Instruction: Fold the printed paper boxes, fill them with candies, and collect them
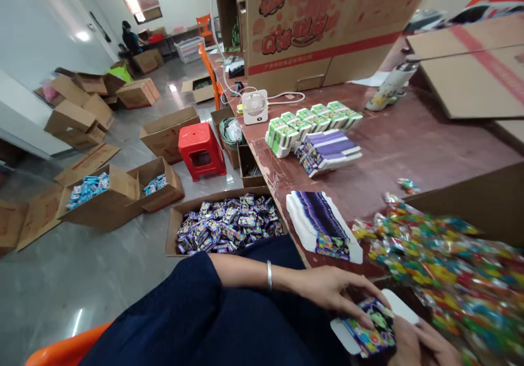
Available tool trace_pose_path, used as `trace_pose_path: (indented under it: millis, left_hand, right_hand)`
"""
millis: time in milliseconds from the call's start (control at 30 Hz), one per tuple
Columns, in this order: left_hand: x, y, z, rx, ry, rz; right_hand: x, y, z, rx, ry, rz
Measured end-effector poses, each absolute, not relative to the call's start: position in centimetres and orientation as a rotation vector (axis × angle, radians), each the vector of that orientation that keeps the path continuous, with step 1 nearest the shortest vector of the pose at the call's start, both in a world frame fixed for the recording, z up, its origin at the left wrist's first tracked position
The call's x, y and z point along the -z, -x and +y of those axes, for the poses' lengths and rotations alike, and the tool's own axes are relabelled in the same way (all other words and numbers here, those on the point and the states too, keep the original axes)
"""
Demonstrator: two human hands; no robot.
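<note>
A small purple printed candy box point(374, 325) is between my two hands at the table's near edge, its white end flaps sticking out. My left hand point(338, 289), with a silver bangle on the wrist, grips it from above, thumb and fingers on its sides. My right hand point(421, 344) closes on the box's right end, partly cut off by the frame edge. Flat purple box blanks point(321, 221) lie in an overlapping stack just beyond my left hand. To the right spreads a blurred heap of clear-wrapped colourful candies point(442, 257).
Farther along the table point(393, 147) stand bundled purple boxes point(329, 150), green boxes point(315, 120), a small white fan point(254, 106) and a bottle point(391, 86). A carton of filled purple packs point(225, 221) sits on the floor by a red stool point(200, 145). Another person point(131, 38) is far off.
</note>
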State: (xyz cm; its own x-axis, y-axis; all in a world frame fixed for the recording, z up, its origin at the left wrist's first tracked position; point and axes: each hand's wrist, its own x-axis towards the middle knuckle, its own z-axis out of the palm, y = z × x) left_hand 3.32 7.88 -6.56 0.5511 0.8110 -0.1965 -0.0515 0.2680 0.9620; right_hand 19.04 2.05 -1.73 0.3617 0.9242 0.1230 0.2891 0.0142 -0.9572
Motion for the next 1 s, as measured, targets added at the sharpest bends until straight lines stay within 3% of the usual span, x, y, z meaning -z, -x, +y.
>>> trace_pose_path:
  millis: [167,267,567,1000]
  left_hand:
    - [2.5,-2.5,4.6,-0.910,-1.122,0.794]
    - [1.5,-1.7,3.9,-0.897,-1.139,0.825]
    - [1.0,-1.3,3.1,-0.800,-1.352,0.829]
    - [1.7,-0.7,2.6,-0.786,-1.172,0.840]
  right_hand:
    - [0.8,-18.6,2.3,-0.723,1.413,-1.047]
    - [1.2,-19.1,2.5,-0.849,1.276,-1.151]
    - [0.7,-21.4,3.0,-1.170,1.400,-1.174]
    - [1.7,-19.6,0.2,-0.966,1.327,-1.370]
